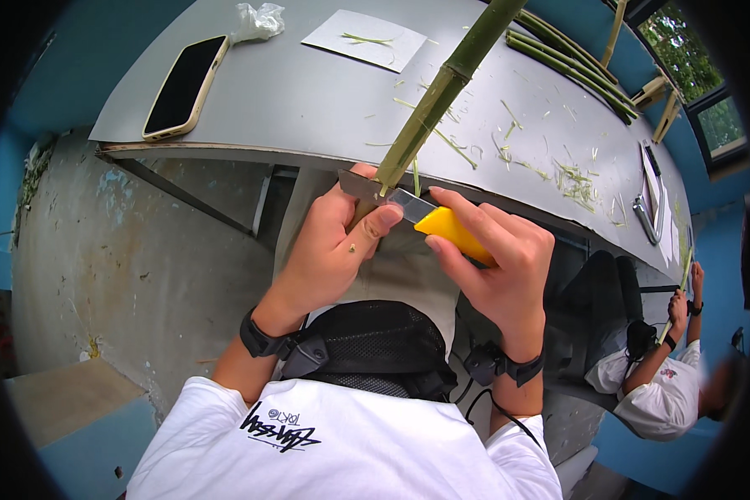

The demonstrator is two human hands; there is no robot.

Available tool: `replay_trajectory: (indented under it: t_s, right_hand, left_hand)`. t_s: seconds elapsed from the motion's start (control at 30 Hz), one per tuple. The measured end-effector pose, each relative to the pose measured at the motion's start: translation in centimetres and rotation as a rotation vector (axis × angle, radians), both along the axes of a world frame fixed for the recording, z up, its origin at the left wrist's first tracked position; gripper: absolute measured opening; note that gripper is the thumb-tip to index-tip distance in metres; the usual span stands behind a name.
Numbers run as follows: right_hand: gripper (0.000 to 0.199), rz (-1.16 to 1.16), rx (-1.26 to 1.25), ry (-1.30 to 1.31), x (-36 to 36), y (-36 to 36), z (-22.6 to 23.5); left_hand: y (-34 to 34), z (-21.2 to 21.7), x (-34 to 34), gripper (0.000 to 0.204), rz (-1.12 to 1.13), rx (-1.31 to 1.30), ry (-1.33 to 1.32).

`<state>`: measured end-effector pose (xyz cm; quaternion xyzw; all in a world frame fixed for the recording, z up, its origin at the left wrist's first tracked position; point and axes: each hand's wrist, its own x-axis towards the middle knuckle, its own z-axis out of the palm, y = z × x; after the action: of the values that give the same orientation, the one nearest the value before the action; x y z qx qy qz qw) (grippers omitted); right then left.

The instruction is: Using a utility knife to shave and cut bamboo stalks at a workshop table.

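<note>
A long green bamboo pole [444, 93] slants over the table edge toward me, its near end pale and pared. My left hand [321, 242] is closed around that near end, its thumb beside the blade. My right hand [504, 258] grips the yellow handle of a utility knife [452, 233]. The wide metal blade lies across the bamboo just above my left thumb. Part of the bamboo's end is hidden by my left fingers and the blade.
Thin green shavings [577, 183] litter the grey table [292, 100]. On it are a phone [187, 87], crumpled tissue [258, 22], a white sheet [365, 40], several bamboo strips [571, 71] and another cutter [644, 218]. At right a person [662, 379] holds a bamboo strip.
</note>
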<state>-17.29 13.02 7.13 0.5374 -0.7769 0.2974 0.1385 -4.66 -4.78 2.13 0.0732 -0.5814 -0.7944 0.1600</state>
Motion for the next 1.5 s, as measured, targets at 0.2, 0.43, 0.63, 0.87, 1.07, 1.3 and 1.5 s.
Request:
replay_trajectory:
  t_s: [0.2, 0.43, 0.63, 0.87, 1.07, 1.3, 1.5]
  right_hand:
    - [0.046, -0.009, -0.046, 0.049, -0.1, -0.1, -0.1]
    - [0.048, -0.005, -0.093, 0.042, 0.2, -0.3, -0.3]
    - [0.049, 0.016, -0.015, -0.082, 0.7, -0.1, 0.7]
    - [0.049, 0.007, 0.006, -0.076, 0.6, 0.1, 0.4]
    - [0.047, 0.015, -0.072, -0.032, 0.3, -0.2, -0.3]
    - [0.048, 0.029, -0.067, -0.018, 0.2, -0.3, -0.6]
    - [0.048, 0.022, -0.075, 0.013, 0.1, -0.1, -0.6]
  left_hand:
    - [0.2, -0.2, -0.4, 0.033, 0.218, -0.249, -0.017]
    - [0.1, -0.1, -0.3, 0.039, 0.385, -0.557, -0.036]
    - [-0.5, -0.4, -0.1, 0.037, 0.280, -0.445, 0.073]
    - [-0.3, -0.1, 0.1, 0.031, 0.092, -0.125, 0.119]
    - [-1.2, 1.0, 1.0, 0.027, -0.134, 0.155, 0.156]
    - [-0.5, -0.5, 0.5, 0.029, 0.149, -0.184, 0.086]
    - [-0.9, -0.9, -0.1, 0.035, 0.277, -0.496, 0.157]
